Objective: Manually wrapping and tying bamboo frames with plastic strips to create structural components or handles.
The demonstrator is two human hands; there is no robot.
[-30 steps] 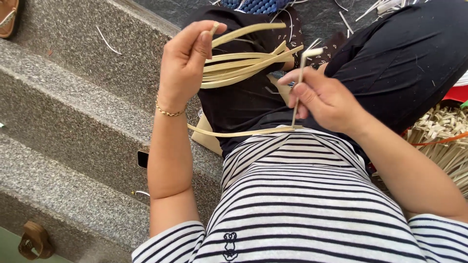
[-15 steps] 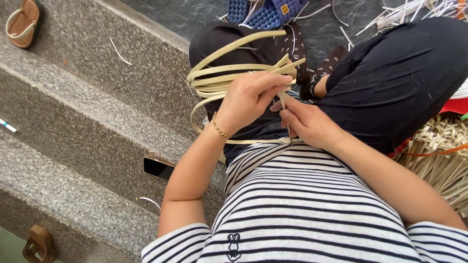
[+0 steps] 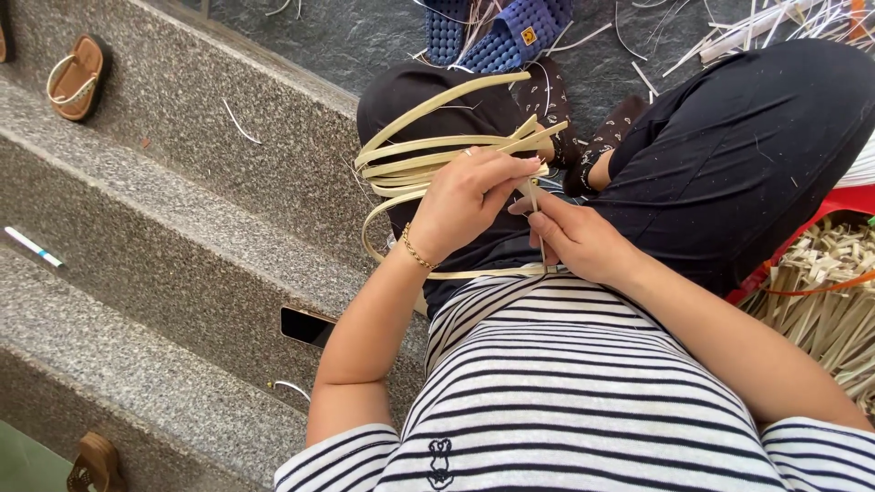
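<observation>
Nearest me, a dark phone [image 3: 305, 325] lies on the granite step [image 3: 137, 273] beside my striped shirt. Over my lap, my left hand [image 3: 465, 205] closes on the looped bundle of pale cane strips [image 3: 428, 155], while my right hand [image 3: 579, 241] pinches one thin strip [image 3: 538, 223] upright. Beyond my knees lies a blue sandal [image 3: 519, 32].

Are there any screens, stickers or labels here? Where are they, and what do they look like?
Phone: lies flat on the grey stone step, left of the person's left arm; a dark rectangle with its screen black.
Badge on the blue slipper: top middle on the ground; a small yellow patch on a studded blue sandal.
Emblem on the striped shirt: bottom middle; a small dark stitched figure on white and black stripes.
No packages or signs show.
</observation>
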